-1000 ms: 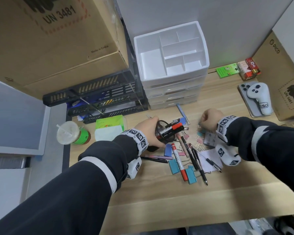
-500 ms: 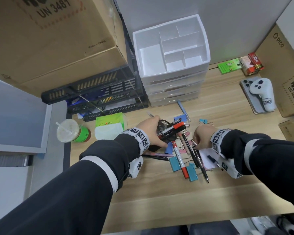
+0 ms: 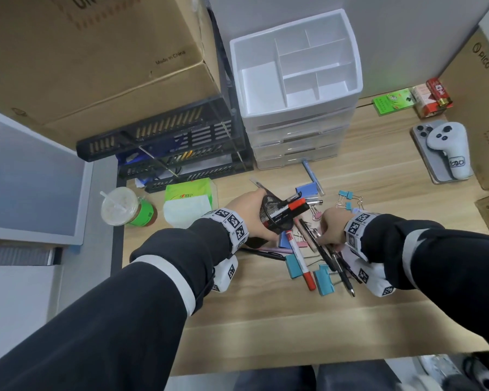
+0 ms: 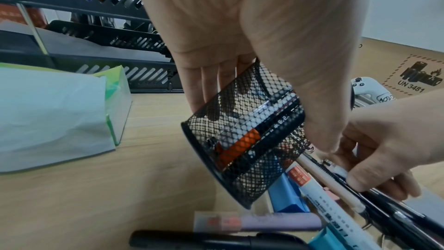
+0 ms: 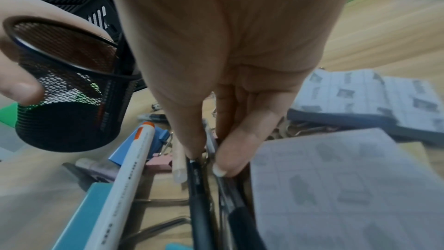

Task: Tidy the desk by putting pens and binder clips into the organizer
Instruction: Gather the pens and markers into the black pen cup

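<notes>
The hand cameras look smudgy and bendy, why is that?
Right wrist view: the grey sheets and black pens near the bottom edge are smeared, while the mesh cup is clearer. Left wrist view: the purple pen is blurry. Head view: sharp, but the white organizer leans, stretched by the wide lens.

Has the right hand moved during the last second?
Yes. The right hand came from the small clips toward the person and the mesh cup, and now pinches black pens beside the red marker.
</notes>
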